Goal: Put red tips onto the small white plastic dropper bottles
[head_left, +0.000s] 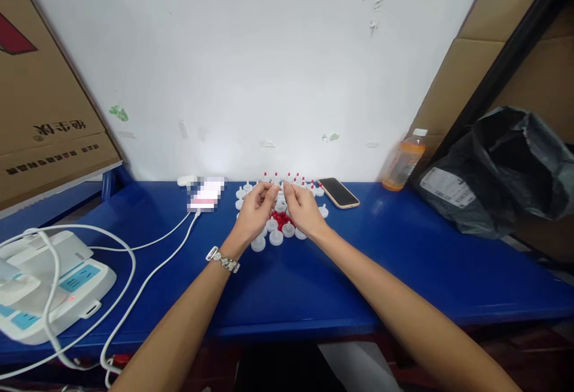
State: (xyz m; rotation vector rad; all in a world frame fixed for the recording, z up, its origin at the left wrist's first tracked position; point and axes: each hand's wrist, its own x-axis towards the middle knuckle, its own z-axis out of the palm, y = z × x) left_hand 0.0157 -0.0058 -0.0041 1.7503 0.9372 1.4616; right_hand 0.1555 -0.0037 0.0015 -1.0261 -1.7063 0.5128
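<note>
My left hand [256, 208] and my right hand [305, 205] meet over a spread of small parts, fingers pinched together. A whitish nozzle cap [281, 189] shows between the fingertips, held mainly by the left ones. What the right fingertips grip is too small to make out. Under and between my hands lies a pile of small red tips [281, 220]. Translucent white nozzle caps [275, 237] stand around that pile, several without red tips. Behind my right hand, a group of nozzle caps [313, 187] carries red tips.
A phone [339, 193] lies right of the caps. Farther right are an orange drink bottle [405, 160] and a black plastic bag [488, 171]. White cables run over the blue table [287, 302] from a power strip [58, 287] at left. A white wall rises behind.
</note>
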